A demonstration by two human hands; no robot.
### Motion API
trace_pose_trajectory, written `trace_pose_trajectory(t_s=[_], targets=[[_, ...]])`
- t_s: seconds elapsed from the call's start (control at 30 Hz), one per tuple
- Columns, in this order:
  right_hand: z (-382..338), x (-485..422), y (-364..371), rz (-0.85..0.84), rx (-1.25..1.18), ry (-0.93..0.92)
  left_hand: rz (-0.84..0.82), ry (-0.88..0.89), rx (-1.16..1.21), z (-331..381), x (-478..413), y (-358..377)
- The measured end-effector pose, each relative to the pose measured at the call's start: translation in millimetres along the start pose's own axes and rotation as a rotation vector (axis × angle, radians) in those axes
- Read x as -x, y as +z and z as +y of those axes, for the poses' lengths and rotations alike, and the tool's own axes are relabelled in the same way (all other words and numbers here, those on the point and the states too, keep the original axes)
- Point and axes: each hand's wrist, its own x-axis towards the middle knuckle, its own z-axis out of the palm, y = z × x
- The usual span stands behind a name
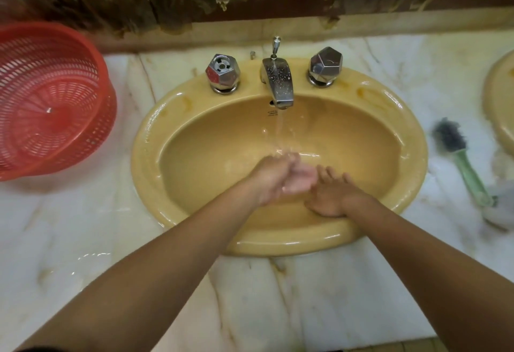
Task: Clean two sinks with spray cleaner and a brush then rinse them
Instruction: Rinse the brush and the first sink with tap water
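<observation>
Head view: the left hand (274,178) and right hand (332,196), empty with loose fingers, sit under the running tap (279,85) in the wet yellow sink (278,242) mid-frame, while the brush (461,157) lies at right, so the job looks nearly done.

We read the sink (144,140) under the left hand (278,179) as glossy glazed ceramic, wet. Faucet (279,82) beyond it: shiny chrome. Desk (306,296): polished veined marble. Basket (83,54) to its left: matt perforated plastic.
</observation>
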Motion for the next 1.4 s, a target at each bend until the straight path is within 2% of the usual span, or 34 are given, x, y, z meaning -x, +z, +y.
trace_pose_trajectory(t_s=[0.03, 0.1, 0.13, 0.17, 0.2, 0.27, 0.33, 0.37, 0.4, 0.43, 0.5, 0.57, 0.63, 0.7, 0.73, 0.77, 0.8, 0.83, 0.9, 0.93, 1.0, 1.03, 1.07, 1.13, 1.4], targets=[[4.5, 0.8, -0.5, 0.031, 0.048, 0.056, -0.054, 0.035, -0.314, -16.5, 12.1, 3.5], [2.9, 4.4, -1.2, -0.020, 0.067, 0.118, -0.261, 0.109, -0.945, -37.2, 31.4, -0.9], [-3.2, 8.5, -2.6, -0.088, 0.039, 0.083, -0.370, 0.073, -1.142, -39.5, 35.6, -9.7], [-9.1, 13.3, -4.7, -0.166, -0.001, 0.005, -0.456, -0.025, -1.224, -37.0, 36.0, -20.8], [-12.6, 19.0, -7.8, -0.248, -0.035, -0.088, -0.472, -0.134, -1.289, -34.9, 28.5, -36.9], [-7.3, 28.5, -16.4, -0.359, -0.078, -0.182, -0.323, -0.207, -1.566, -30.6, 14.9, -72.5], [10.1, 25.2, -19.1, -0.284, 0.032, -0.083, -0.112, -0.179, -1.846, -29.8, 9.3, -97.4], [15.2, 24.9, -18.0, -0.209, 0.102, 0.005, -0.087, -0.174, -1.871, -30.7, 9.2, -101.3], [13.2, 26.5, -15.7, -0.174, 0.111, 0.057, -0.131, -0.174, -1.817, -32.2, 9.2, -99.1], [3.9, 30.1, -14.0, -0.194, 0.063, 0.033, -0.230, -0.173, -1.716, -32.6, 12.2, -90.2], [-24.1, 44.0, -15.6, -0.355, -0.122, -0.165, -0.440, -0.152, -1.519, -34.1, 19.8, -69.6], [-34.6, 54.1, -22.8, -0.461, -0.236, -0.269, -0.519, -0.145, -1.471, -32.3, 24.0, -63.2], [-9.3, 46.5, -27.3, -0.387, -0.102, -0.182, -0.367, -0.173, -1.629, -29.5, 18.9, -80.4], [29.0, 34.6, -26.9, -0.167, 0.190, -0.011, -0.141, -0.138, -1.890, -26.2, 10.3, -101.7], [44.5, 30.8, -25.8, -0.083, 0.290, 0.048, -0.107, -0.137, -1.933, -23.3, 7.2, -105.4], [53.9, 27.3, -23.6, -0.029, 0.341, 0.074, -0.113, -0.131, -1.866, -19.4, 2.9, -102.3], [57.8, 25.8, -21.8, 0.003, 0.350, 0.069, -0.103, -0.105, -1.661, -14.3, 0.6, -93.0], [57.7, 25.5, -20.2, 0.019, 0.335, 0.054, -0.037, -0.067, -1.313, -9.0, -2.8, -79.1], [53.9, 25.8, -17.9, 0.056, 0.323, 0.028, 0.164, 0.072, -0.445, 2.3, -10.8, -48.2], [53.8, 25.5, -17.7, 0.078, 0.319, 0.025, 0.204, 0.075, -0.047, 9.4, -16.8, -35.6], [53.8, 26.2, -18.9, 0.091, 0.310, 0.026, 0.152, 0.005, 0.627, 21.0, -25.7, -16.2], [54.4, 27.0, -19.7, 0.090, 0.311, 0.024, 0.133, -0.020, 0.843, 25.2, -28.0, -9.7], [54.7, 27.7, -20.0, 0.091, 0.309, 0.020, 0.128, -0.032, 0.970, 28.2, -29.7, -5.7], [55.0, 27.5, -19.1, 0.096, 0.307, 0.011, 0.136, -0.024, 1.071, 31.6, -31.4, -1.2], [57.5, 23.3, -17.6, 0.095, 0.303, -0.016, 0.230, -0.001, 1.172, 37.8, -39.5, -3.9]])
